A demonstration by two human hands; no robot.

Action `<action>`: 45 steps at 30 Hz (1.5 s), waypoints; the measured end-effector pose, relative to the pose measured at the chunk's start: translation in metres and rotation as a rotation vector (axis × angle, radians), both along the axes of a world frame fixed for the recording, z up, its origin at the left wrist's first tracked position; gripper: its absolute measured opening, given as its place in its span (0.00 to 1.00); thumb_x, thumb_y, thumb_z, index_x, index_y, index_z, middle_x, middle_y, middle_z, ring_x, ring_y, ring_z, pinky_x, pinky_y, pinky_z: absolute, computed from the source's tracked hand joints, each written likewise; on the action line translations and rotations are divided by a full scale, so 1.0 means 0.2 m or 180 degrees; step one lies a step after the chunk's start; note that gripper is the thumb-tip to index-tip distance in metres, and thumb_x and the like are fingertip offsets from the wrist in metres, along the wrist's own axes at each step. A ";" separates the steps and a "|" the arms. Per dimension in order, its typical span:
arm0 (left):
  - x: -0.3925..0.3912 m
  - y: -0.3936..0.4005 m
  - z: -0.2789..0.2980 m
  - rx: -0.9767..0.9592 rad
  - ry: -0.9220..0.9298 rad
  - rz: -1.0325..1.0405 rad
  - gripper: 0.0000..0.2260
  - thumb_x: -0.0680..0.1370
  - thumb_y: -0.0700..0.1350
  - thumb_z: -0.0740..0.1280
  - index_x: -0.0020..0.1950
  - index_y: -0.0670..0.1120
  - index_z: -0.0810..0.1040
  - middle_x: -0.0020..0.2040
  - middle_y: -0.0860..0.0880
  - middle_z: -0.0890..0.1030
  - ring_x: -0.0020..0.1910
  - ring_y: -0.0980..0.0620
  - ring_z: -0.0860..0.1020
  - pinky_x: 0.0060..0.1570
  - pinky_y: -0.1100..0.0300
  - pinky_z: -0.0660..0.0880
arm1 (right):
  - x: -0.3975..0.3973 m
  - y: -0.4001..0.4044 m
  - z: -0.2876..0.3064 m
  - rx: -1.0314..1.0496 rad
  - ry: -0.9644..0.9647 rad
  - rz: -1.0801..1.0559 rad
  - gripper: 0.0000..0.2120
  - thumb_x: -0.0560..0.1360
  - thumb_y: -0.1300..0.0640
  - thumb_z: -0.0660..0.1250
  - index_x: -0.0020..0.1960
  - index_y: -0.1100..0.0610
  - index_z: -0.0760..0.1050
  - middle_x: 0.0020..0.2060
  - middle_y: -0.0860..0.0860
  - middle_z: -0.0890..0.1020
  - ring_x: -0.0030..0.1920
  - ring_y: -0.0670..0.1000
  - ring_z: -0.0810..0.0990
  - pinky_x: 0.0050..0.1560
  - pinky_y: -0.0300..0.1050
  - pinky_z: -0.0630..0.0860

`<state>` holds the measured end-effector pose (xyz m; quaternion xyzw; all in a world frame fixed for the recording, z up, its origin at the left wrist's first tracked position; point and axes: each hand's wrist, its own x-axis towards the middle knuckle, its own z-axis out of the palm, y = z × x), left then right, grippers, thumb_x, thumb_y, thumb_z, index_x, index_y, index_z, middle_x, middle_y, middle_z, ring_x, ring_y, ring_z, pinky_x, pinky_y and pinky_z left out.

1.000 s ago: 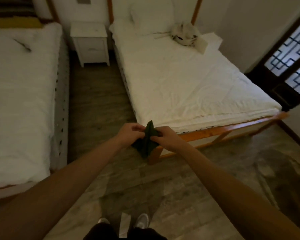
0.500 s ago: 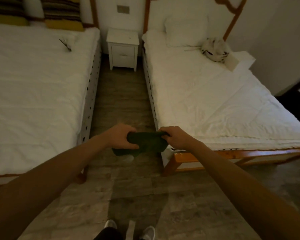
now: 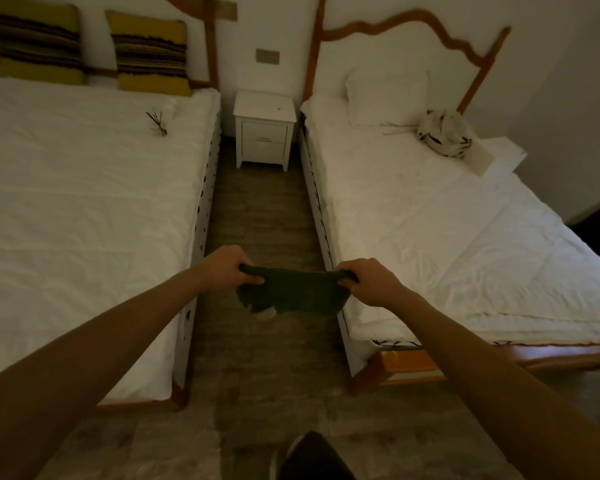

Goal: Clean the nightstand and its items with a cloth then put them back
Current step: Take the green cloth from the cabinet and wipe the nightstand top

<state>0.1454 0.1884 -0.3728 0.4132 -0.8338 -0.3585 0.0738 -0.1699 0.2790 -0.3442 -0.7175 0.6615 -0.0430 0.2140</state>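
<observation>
A dark green cloth point(image 3: 293, 294) hangs stretched between my hands over the aisle floor. My left hand point(image 3: 227, 268) grips its left end and my right hand point(image 3: 373, 282) grips its right end. The white nightstand point(image 3: 264, 128) stands far ahead against the wall between the two beds, well beyond my hands; its top looks nearly bare except for a tiny speck. On the left bed lies a small dark sprig-like item point(image 3: 156, 123). A striped white bundle point(image 3: 444, 133) and a white box point(image 3: 499, 155) lie on the right bed.
A narrow wood-look floor aisle point(image 3: 260, 209) runs between the left bed point(image 3: 66, 220) and the right bed point(image 3: 447, 237) up to the nightstand. Two striped cushions point(image 3: 149, 57) lean at the left headboard. My foot point(image 3: 309, 455) shows at the bottom.
The view has swung left and forward, so the aisle and nightstand are now centred. My hands have pulled apart, spreading the bunched cloth out wide between them.
</observation>
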 end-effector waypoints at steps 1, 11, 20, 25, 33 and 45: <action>0.00 -0.05 -0.02 -0.0061 -0.0005 -0.0011 0.10 0.76 0.51 0.73 0.37 0.48 0.85 0.28 0.52 0.78 0.26 0.57 0.76 0.31 0.70 0.71 | 0.01 -0.06 -0.01 -0.0142 0.0092 -0.0102 0.11 0.81 0.56 0.65 0.61 0.52 0.80 0.51 0.52 0.78 0.51 0.52 0.78 0.56 0.46 0.75; -0.34 -0.64 -0.10 -0.0721 -0.0008 -0.0283 0.12 0.77 0.56 0.68 0.49 0.49 0.85 0.46 0.54 0.80 0.41 0.57 0.79 0.45 0.61 0.78 | 0.15 -1.04 -0.13 -0.0817 -0.1946 -0.1675 0.14 0.85 0.57 0.56 0.59 0.42 0.76 0.51 0.49 0.83 0.50 0.54 0.85 0.48 0.54 0.85; -0.55 -1.42 0.03 -0.0943 0.0658 -0.0238 0.14 0.77 0.56 0.67 0.47 0.48 0.84 0.69 0.51 0.73 0.57 0.59 0.76 0.58 0.61 0.75 | 0.19 -2.09 -0.11 0.0747 -0.4425 -0.2098 0.36 0.66 0.31 0.73 0.69 0.45 0.74 0.66 0.60 0.78 0.63 0.64 0.79 0.60 0.68 0.77; -0.41 -1.99 0.02 -0.0396 0.1248 0.0513 0.17 0.79 0.58 0.60 0.53 0.50 0.84 0.70 0.54 0.72 0.67 0.58 0.68 0.69 0.49 0.68 | 0.24 -2.55 -0.10 0.1200 -0.4572 -0.1881 0.39 0.68 0.30 0.71 0.75 0.42 0.68 0.71 0.59 0.72 0.66 0.61 0.76 0.65 0.65 0.74; -0.22 -3.15 0.10 0.0739 0.0946 0.1127 0.21 0.76 0.60 0.69 0.66 0.53 0.74 0.60 0.54 0.78 0.61 0.51 0.77 0.60 0.55 0.75 | 0.48 -3.38 -0.07 0.1209 -0.3535 -0.1412 0.17 0.80 0.40 0.61 0.58 0.50 0.78 0.49 0.54 0.82 0.42 0.44 0.86 0.32 0.33 0.80; -0.18 -4.21 0.20 0.1370 0.1753 0.1422 0.12 0.74 0.51 0.74 0.55 0.59 0.78 0.53 0.53 0.81 0.51 0.53 0.80 0.41 0.63 0.76 | 0.44 -4.19 0.04 0.2034 -0.3422 -0.1322 0.33 0.69 0.36 0.73 0.68 0.53 0.73 0.60 0.57 0.82 0.58 0.59 0.84 0.57 0.55 0.82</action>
